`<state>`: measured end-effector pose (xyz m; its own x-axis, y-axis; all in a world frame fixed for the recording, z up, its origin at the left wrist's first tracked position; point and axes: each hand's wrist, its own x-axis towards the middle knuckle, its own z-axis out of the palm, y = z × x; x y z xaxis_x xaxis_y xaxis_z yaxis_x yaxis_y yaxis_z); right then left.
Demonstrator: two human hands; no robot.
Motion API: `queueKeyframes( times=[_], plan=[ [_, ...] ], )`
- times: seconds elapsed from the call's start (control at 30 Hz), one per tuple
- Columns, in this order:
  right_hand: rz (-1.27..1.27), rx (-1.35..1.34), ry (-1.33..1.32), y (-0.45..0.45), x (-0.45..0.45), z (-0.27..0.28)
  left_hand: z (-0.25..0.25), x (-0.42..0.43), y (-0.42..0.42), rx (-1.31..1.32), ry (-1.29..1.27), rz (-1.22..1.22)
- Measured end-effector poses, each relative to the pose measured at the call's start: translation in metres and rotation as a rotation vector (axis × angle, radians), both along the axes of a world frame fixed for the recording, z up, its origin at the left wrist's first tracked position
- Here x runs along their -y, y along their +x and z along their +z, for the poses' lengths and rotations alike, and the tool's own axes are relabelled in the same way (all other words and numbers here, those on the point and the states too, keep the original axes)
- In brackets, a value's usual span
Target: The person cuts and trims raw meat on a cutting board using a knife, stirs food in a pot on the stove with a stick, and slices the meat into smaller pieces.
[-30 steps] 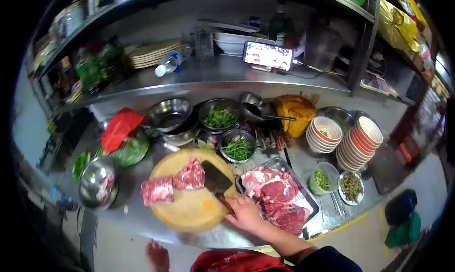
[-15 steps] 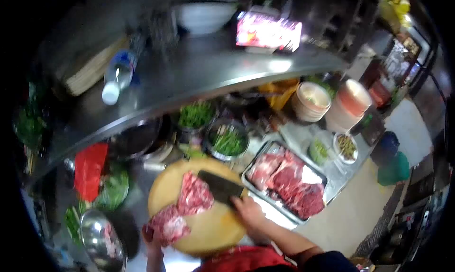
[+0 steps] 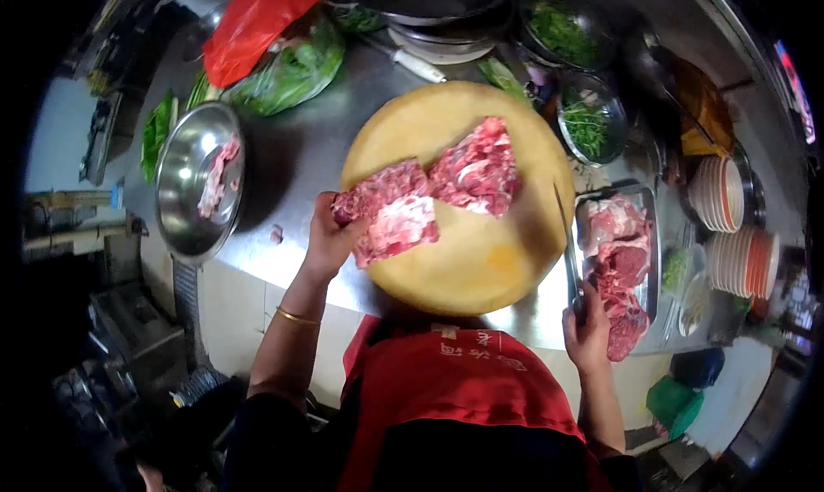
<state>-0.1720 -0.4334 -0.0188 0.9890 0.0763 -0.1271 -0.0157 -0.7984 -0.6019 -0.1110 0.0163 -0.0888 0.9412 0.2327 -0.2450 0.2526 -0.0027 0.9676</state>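
A round wooden chopping board (image 3: 463,273) lies on the steel counter, bearing two pieces of raw meat. My left hand (image 3: 328,241) grips the left end of the nearer piece of meat (image 3: 395,213), which overhangs the board's left edge. The other piece of meat (image 3: 479,168) lies against it, up and to the right. In my right hand (image 3: 589,331) is the handle of a cleaver (image 3: 566,226), its blade seen nearly edge-on at the board's right rim. Just beyond it, a metal tray (image 3: 654,205) holds larger cuts of red meat (image 3: 622,260).
A steel bowl (image 3: 176,213) with meat scraps stands at left. Behind it are a red plastic bag (image 3: 257,24) and bagged greens (image 3: 296,72). Bowls of chopped greens (image 3: 586,130), a white-handled utensil (image 3: 419,65) and stacked bowls (image 3: 745,260) stand around the board.
The view has swung down and left. The cleaver, earlier broadside over the board's right part, now stands nearly edge-on by its right rim. My left hand keeps hold of the meat.
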Motion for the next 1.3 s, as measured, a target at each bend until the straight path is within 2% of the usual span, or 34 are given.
queueKeyframes(
  times=[0.03,0.07,0.13,0.2,0.27,0.33,0.37,0.47,0.53,0.6,0.63,0.67,0.77,0.83,0.87,0.93,1.1,1.17,1.23,1.27,1.3],
  plan=[
    [0.089,-0.062,0.073,0.001,-0.003,0.015,-0.002,0.004,-0.004,-0.016,-0.199,0.094],
    [0.1,-0.064,0.084,0.004,-0.008,0.029,-0.002,0.006,-0.007,-0.016,-0.187,0.105],
    [0.413,-0.168,-0.038,0.014,-0.024,0.049,0.0,0.006,-0.016,-0.052,-0.527,0.274],
    [0.479,-0.103,-0.088,0.025,-0.035,0.041,0.0,0.003,-0.029,-0.062,-0.563,0.29],
    [0.439,-0.032,-0.161,0.043,-0.036,0.022,0.011,0.012,-0.038,-0.045,-0.953,0.177],
    [0.424,0.025,-0.108,0.066,-0.041,0.014,0.001,0.013,-0.052,-0.031,-1.191,0.068],
    [0.407,-0.009,-0.195,0.073,-0.047,0.015,-0.004,0.012,-0.06,-0.044,-1.3,0.059],
    [0.33,0.06,-0.159,0.085,-0.053,0.009,-0.03,0.02,-0.07,-0.001,-1.439,0.197],
    [0.302,0.097,-0.13,0.089,-0.052,0.001,-0.019,0.024,-0.067,0.087,-1.509,0.103],
    [0.277,0.136,-0.11,0.088,-0.051,0.004,-0.004,0.024,-0.064,0.038,-1.443,0.107],
    [0.263,0.06,-0.076,0.085,-0.05,0.012,0.01,0.027,-0.061,-0.021,-1.376,0.106],
    [0.246,-0.016,-0.045,0.08,-0.047,0.017,0.035,0.041,-0.053,0.042,-1.129,0.133],
    [0.233,-0.04,0.003,0.063,-0.034,0.012,0.033,0.048,-0.044,0.039,-1.101,0.226],
    [0.186,-0.096,0.0,0.054,-0.031,0.012,0.026,0.053,-0.036,0.107,-0.781,0.399],
    [0.187,-0.091,-0.007,0.053,-0.031,0.013,0.024,0.056,-0.033,0.112,-0.788,0.398],
    [0.138,-0.123,0.022,0.05,-0.033,0.016,0.032,0.069,-0.025,0.135,-0.607,0.417],
    [0.186,-0.014,-0.015,0.045,-0.04,0.022,0.037,0.094,-0.009,0.17,-0.809,0.431],
    [0.166,-0.008,-0.016,0.043,-0.037,0.015,0.056,0.111,-0.013,0.155,-0.836,0.692],
    [0.159,0.009,-0.015,0.044,-0.039,0.012,0.05,0.152,-0.037,0.318,-0.75,0.594],
    [0.146,-0.018,-0.003,0.045,-0.04,0.014,0.047,0.176,-0.061,0.209,-0.627,0.486],
    [0.134,-0.048,0.004,0.045,-0.039,0.016,-0.016,0.175,-0.099,0.251,-0.34,0.121]
  ],
)
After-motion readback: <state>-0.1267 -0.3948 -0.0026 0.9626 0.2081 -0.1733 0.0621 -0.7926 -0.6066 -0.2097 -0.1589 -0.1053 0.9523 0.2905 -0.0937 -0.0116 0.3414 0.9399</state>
